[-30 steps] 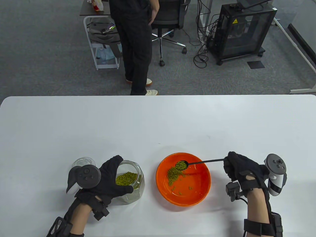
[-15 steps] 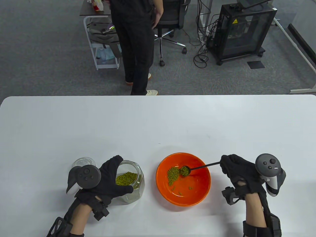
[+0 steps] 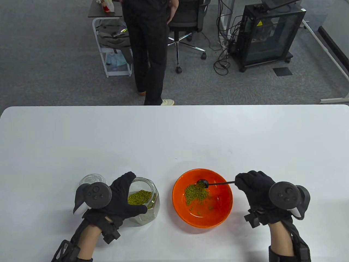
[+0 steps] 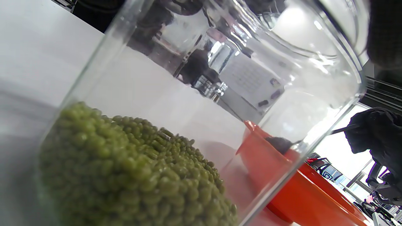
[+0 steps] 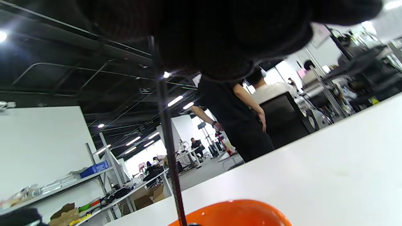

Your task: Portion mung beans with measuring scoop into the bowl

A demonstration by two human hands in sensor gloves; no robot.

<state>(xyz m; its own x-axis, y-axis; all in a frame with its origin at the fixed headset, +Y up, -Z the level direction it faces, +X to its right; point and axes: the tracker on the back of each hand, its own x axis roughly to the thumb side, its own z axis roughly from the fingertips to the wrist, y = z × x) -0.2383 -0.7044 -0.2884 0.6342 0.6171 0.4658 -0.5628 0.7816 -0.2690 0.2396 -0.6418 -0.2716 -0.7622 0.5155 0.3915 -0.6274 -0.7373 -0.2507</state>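
Note:
An orange bowl [image 3: 218, 214] sits at the front centre of the white table, with a pile of green mung beans [image 3: 196, 193] in it. My right hand [image 3: 252, 185] grips the handle of a black measuring scoop [image 3: 203, 182], which is turned over above the bowl's far side, its back facing up. My left hand [image 3: 124, 196] is curled round a tilted glass jar [image 3: 148, 203] of mung beans [image 3: 139, 197] left of the bowl. The left wrist view looks through the jar [image 4: 282, 62] at its beans [image 4: 132, 169] and the bowl [image 4: 301, 201]. The right wrist view shows the scoop's thin handle [image 5: 168, 138] over the bowl's rim [image 5: 238, 213].
A clear glass lid [image 3: 92, 179] lies on the table just left of my left hand. A person in black [image 3: 148, 49] stands beyond the table's far edge, beside an office chair [image 3: 185, 24] and a black cabinet [image 3: 268, 32].
My right hand rolled over and shifted left, turning the scoop upside down; its beans dropped into the bowl and the pile grew. The left hand and jar stayed put.

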